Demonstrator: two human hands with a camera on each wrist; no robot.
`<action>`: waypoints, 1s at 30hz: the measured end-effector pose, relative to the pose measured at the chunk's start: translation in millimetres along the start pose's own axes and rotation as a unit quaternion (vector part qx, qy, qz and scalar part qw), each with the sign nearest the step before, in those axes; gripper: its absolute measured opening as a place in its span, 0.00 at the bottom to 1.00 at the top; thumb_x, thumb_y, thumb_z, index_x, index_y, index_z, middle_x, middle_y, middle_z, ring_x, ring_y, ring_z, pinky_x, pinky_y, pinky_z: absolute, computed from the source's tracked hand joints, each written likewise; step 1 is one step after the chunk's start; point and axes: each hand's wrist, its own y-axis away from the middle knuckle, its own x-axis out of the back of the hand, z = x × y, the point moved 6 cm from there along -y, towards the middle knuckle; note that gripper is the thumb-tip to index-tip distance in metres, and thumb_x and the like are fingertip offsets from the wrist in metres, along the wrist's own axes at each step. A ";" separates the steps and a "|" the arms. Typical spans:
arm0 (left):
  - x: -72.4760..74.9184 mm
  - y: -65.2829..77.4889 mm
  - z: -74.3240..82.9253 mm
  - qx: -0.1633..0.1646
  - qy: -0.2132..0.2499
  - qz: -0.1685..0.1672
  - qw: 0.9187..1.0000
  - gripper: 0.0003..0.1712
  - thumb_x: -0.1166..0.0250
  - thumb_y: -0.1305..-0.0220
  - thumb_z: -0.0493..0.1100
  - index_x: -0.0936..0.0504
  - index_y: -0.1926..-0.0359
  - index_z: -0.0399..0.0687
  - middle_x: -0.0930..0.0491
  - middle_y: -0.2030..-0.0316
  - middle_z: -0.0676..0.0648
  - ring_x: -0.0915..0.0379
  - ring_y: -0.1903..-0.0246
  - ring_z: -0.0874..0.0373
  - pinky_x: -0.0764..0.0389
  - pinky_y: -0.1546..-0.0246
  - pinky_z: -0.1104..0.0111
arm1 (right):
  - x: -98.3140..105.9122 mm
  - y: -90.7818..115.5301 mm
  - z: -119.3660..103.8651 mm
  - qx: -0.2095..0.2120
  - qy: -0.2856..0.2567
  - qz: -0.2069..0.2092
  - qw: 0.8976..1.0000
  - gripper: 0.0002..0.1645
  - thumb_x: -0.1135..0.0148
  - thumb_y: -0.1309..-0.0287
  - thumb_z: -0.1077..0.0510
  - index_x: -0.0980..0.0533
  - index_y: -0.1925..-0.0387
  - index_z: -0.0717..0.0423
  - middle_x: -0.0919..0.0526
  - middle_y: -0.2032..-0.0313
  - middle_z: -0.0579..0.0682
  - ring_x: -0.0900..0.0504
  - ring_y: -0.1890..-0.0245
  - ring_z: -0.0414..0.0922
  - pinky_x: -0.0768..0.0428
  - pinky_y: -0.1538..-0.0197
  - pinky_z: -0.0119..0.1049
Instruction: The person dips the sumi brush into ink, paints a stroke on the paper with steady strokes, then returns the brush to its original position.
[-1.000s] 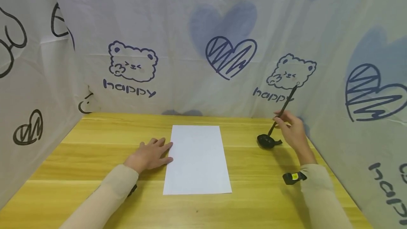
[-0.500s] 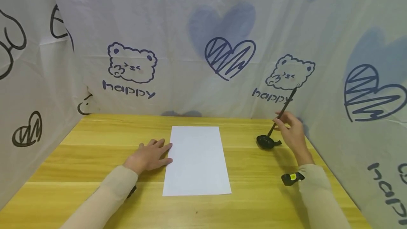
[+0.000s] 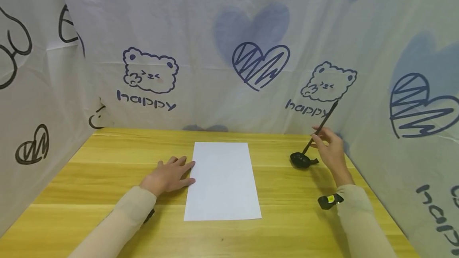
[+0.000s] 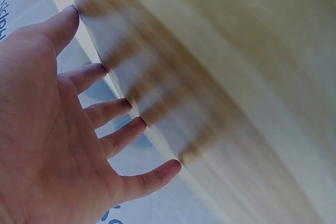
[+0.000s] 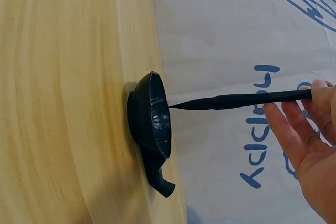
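Observation:
In the head view my right hand (image 3: 331,152) pinches the shaft of a dark writing brush (image 3: 327,118) between thumb and fingers. The brush leans to the right, its lower end over a small black ink dish (image 3: 299,161) with a curved handle. From the right wrist, the pointed brush tip (image 5: 178,106) shows right at the rim of the dish (image 5: 137,116). My left hand (image 3: 168,176) lies with spread fingers at the left edge of a blank white sheet of paper (image 3: 223,182). In the left wrist view its fingertips (image 4: 170,167) touch down on the surface.
The wooden table (image 3: 89,186) carries the paper in the middle and the dish at the right. A printed cloth (image 3: 204,51) with hearts and bears hangs behind and on both sides, close to my right hand. A small black device (image 3: 329,201) sits at my right wrist.
The brush has sunk slightly and its top now leans a little further right, while my right hand stays over the dish. My left hand and the paper keep their places.

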 end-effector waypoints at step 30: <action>-2.8 -2.5 -1.0 0.000 0.002 -0.003 1.000 0.42 0.45 0.26 0.67 0.37 0.21 0.51 0.40 0.22 0.34 0.43 0.25 0.30 0.41 0.35 0.24 | -6.4 -3.1 66.8 -0.021 0.074 -0.017 0.997 0.12 0.42 0.27 0.64 0.23 0.47 0.67 0.17 0.49 0.66 0.18 0.59 0.35 0.12 0.58 0.36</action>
